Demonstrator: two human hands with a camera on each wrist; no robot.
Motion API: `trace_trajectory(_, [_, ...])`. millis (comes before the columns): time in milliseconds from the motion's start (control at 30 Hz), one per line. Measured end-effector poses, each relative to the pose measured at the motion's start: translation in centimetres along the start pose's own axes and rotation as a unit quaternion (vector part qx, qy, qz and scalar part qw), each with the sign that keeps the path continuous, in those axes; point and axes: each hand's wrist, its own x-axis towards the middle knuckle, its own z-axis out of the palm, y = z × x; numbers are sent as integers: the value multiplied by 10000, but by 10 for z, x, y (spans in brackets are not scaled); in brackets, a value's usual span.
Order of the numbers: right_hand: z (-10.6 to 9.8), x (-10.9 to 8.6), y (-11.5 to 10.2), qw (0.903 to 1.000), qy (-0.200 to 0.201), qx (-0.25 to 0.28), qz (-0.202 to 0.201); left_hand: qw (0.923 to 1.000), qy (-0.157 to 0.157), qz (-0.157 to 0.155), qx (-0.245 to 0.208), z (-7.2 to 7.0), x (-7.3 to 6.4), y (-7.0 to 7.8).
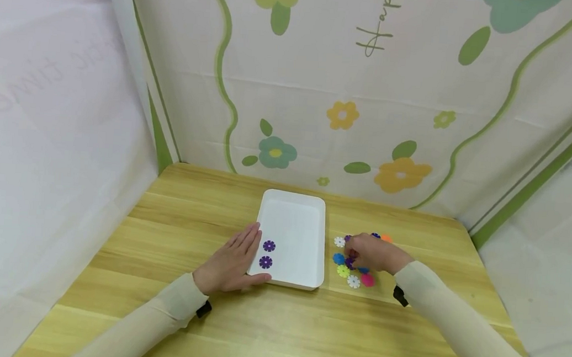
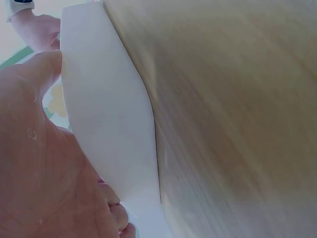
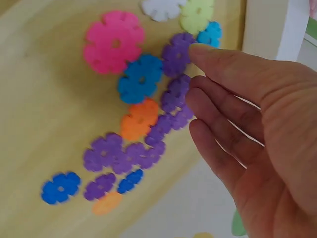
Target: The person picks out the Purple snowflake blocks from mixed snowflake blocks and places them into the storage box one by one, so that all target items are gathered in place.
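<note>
White tray [image 1: 295, 223] sits on the wooden table [image 1: 285, 328], two purple discs [image 1: 266, 262] in its near left part. Your left hand [image 1: 230, 260] lies at its left and near edges, fingers straight, thumb spread. Right of it, your right hand [image 1: 372, 252] is among coloured discs [image 1: 353, 281], thumb by a purple disc [image 3: 176, 57]; whether you pinch it, I cannot tell.

Room: bare counter [image 1: 305, 334] spread near and left | Lane: narrow strip separated tray [image 1: 292, 229] from discs [image 1: 341, 272] | Obstacles: left hand [image 1: 232, 260] covered tray's left near corner; right hand [image 1: 372, 253] blocked discs; printed cloth [image 1: 300, 118] closed far side
</note>
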Motion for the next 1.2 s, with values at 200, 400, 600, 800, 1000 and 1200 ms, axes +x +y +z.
trace_trajectory(200, [16, -4, 7, 9993, 326, 12, -174, 10000, -14, 16, -12, -2, 0, 1])
trace_trajectory(400, [21, -3, 14, 9991, 402, 64, -116, 10000, -23, 7, -42, -3, 0, 2])
trace_trajectory(600, [20, 0, 19, 9981, 324, 445, 267, 9999, 100, 47, -62, -2, -1, 2])
trace_trajectory(800, [14, -3, 22, 9940, 254, 960, 458, 10000, -18, 1, -37, -1, 1, 3])
trace_trajectory(1000, [-1, -5, 28, 9910, 204, 1306, 205, 10000, 1, 4, -52, -2, 1, 3])
trace_trajectory(1200, [-23, -4, 26, 9909, 178, 1311, 230, 10000, -20, 8, -37, -2, 1, 3])
